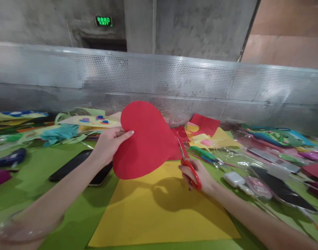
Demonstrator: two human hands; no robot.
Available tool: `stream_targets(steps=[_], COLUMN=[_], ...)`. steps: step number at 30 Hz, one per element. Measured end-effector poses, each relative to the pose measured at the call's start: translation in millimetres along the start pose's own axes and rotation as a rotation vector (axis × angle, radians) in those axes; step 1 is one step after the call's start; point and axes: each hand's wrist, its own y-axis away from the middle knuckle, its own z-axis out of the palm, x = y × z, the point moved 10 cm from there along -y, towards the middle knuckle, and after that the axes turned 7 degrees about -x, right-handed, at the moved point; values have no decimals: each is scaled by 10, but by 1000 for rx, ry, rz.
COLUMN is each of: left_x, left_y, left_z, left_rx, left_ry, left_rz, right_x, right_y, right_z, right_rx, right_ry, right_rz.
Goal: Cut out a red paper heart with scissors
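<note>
At eleven o'clock above an uncut, rectangular yellow paper (151,222), the left hand (108,143) pinches a mostly finished-looking red paper heart (145,142), while the right hand (202,173) curls round red-handled metal scissors (187,164).

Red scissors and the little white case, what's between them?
The right hand gripping the scissors, then a strip of green table; the head view shows it.

A clear band (19,229) was worn on the left forearm (67,191).
The band was see-through, glossy and rounded, with pale highlights, though its finer detail was blurred. Both that forearm and the right forearm (244,210) were bared. On the left hand (107,144), a pale shine was shown by the thumbnail (132,132).
</note>
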Motion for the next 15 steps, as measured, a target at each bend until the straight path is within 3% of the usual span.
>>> stream_targets(steps=[15], left_x=[3], left_y=[-28], left_z=[-37], left_rx=[25], left_ry=[-2], left_rz=[33], right_x=[-4], right_y=[10], right_z=[-14], right_rx=[18], right_ry=[33], right_rz=[1])
